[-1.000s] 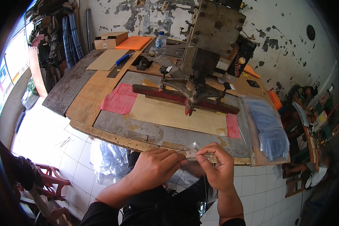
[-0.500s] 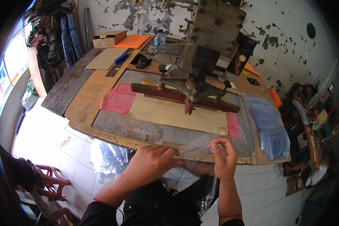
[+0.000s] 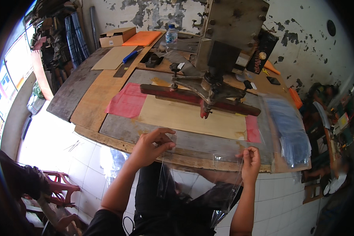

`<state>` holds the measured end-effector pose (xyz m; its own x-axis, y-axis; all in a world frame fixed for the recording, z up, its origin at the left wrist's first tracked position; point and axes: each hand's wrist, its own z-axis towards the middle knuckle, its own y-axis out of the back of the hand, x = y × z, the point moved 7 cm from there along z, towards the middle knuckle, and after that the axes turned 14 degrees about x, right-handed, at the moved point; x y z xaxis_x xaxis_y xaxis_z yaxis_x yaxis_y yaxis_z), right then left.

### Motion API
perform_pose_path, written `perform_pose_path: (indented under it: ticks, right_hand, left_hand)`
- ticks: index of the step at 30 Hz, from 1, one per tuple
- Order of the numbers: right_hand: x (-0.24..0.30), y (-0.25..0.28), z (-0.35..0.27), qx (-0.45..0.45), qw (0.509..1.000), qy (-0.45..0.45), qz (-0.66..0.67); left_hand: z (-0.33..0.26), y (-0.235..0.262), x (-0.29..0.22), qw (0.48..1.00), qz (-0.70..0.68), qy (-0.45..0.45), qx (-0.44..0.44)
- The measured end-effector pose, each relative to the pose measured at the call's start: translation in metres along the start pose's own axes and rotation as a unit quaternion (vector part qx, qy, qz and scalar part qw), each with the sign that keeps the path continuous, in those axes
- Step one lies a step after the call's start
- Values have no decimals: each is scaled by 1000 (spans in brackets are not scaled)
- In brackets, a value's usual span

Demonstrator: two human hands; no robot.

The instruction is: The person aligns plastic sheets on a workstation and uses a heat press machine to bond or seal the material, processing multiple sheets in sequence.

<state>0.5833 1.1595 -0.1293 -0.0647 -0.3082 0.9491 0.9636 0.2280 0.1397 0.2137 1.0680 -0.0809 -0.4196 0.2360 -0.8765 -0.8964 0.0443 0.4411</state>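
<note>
Clear plastic sheet point(image 3: 202, 167) hangs between the 2 hands, just off the near edge of the table point(image 3: 86, 102) and above the wearer's lap point(image 3: 147, 188), as far as I can see from my remote seat. Right hand point(image 3: 251, 162): thumb and fingers pinched together on the sheet's right corner. Left hand point(image 3: 148, 148): at the other end, index finger and thumb look a bit apart with the film at them, so I can't tell if it's really clamped.

Label check: the bottle point(image 3: 171, 35) at the back wears a bluish label point(image 3: 170, 38), and the cardboard box point(image 3: 120, 36) has 1 small white sticker point(image 3: 111, 42). Both too tiny for me to read.

Compared with 1.0 s ago: hands were nearly touching, with a short bit of film between them. Now they're well apart and it's spread wide. My view has swung a little, but the press point(image 3: 234, 31) with its red bar point(image 3: 240, 105) and the bluish stack of plastic sheets point(image 3: 289, 126) sit where they did on the table.
</note>
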Motion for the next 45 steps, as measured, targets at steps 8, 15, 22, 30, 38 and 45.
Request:
perform_pose_path:
  ticks: [8,15,22,30,38,45]
  right_hand:
    - [-4,-4,-1,-38,999,-29,-1]
    - [-2,-4,-1,-52,998,-36,22]
    - [-3,0,-1,-40,997,-40,45]
    - [4,-1,0,11,997,-48,54]
    - [46,9,2,66,997,-23,41]
    - [111,-5,17,139,990,10,-11]
  left_hand:
    - [-3,-8,29,993,-107,36,-18]
    - [-4,-10,32,989,-133,57,-5]
    - [-4,-11,36,980,-193,54,-7]
    - [-5,-5,22,983,-182,34,-3]
    - [-10,2,0,979,-201,9,-37]
    - [-6,38,-18,976,-188,-17,-108]
